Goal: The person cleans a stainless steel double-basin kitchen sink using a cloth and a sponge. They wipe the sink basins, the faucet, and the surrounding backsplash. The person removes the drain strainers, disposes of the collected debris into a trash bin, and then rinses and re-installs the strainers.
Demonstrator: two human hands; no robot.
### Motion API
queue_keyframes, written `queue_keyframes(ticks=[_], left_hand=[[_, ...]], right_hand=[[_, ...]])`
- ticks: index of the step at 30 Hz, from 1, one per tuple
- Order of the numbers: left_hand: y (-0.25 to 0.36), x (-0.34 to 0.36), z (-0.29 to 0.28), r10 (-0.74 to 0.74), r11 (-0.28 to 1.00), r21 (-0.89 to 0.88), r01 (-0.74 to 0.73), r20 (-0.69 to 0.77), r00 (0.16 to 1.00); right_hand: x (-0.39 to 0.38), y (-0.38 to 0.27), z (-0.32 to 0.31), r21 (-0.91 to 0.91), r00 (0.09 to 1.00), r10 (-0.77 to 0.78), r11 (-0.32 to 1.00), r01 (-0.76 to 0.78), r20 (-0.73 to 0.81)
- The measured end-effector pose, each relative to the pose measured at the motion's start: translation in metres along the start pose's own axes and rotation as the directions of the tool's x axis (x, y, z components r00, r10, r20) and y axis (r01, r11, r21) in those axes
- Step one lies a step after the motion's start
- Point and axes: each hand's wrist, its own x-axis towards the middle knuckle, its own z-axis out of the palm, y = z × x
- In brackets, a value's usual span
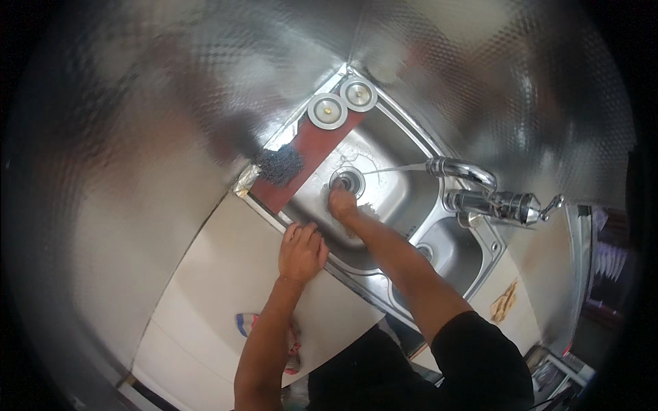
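Note:
In the larger basin of the steel sink (404,144) my right hand (341,203) reaches down to the round drain (348,181). Its fingertips are at the drain opening and mostly hidden, so whether they grip anything does not show. A thin stream of water (394,168) runs from the chrome faucet (473,171) toward the drain. Dark wet bits (368,211) lie on the basin floor beside my right wrist. My left hand (303,252) rests on the sink's near left edge, its fingers laid over the rim and holding nothing.
A red-brown board (308,157) along the sink's left side carries a grey scouring pad (279,166) and two round metal strainers (327,111). The smaller basin (449,250) is at the right. A patterned cloth (293,342) lies near my left forearm, and a brown-stained patch (504,301) marks the right counter.

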Motion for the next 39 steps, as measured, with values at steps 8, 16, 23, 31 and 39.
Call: queue_keyframes(ticks=[8, 16, 23, 31, 39], left_hand=[[0.001, -0.004, 0.001, 0.0, 0.999, 0.049, -0.001, 0.016, 1.0], [0.012, 0.012, 0.007, 0.071, 0.991, 0.105, -0.078, 0.068, 0.995], [0.002, -0.006, 0.003, 0.032, 0.991, 0.13, -0.037, 0.039, 0.999], [0.006, -0.001, 0.009, 0.085, 0.986, 0.134, -0.097, 0.09, 0.992], [0.077, 0.039, -0.02, -0.035, 0.982, -0.186, 0.024, -0.056, 0.998]], right_hand=[[-0.084, 0.01, -0.018, -0.248, 0.963, -0.266, 0.936, 0.249, -0.034], [0.039, -0.006, 0.017, 0.527, 0.905, 0.357, 0.828, -0.192, -0.23], [-0.055, 0.038, -0.037, -0.439, 0.906, -0.379, 0.793, 0.422, 0.186], [-0.079, 0.083, -0.046, -0.526, 0.996, -0.07, 0.845, 0.093, 0.063], [-0.085, 0.102, -0.066, -0.518, 0.998, 0.046, 0.855, -0.017, 0.043]])
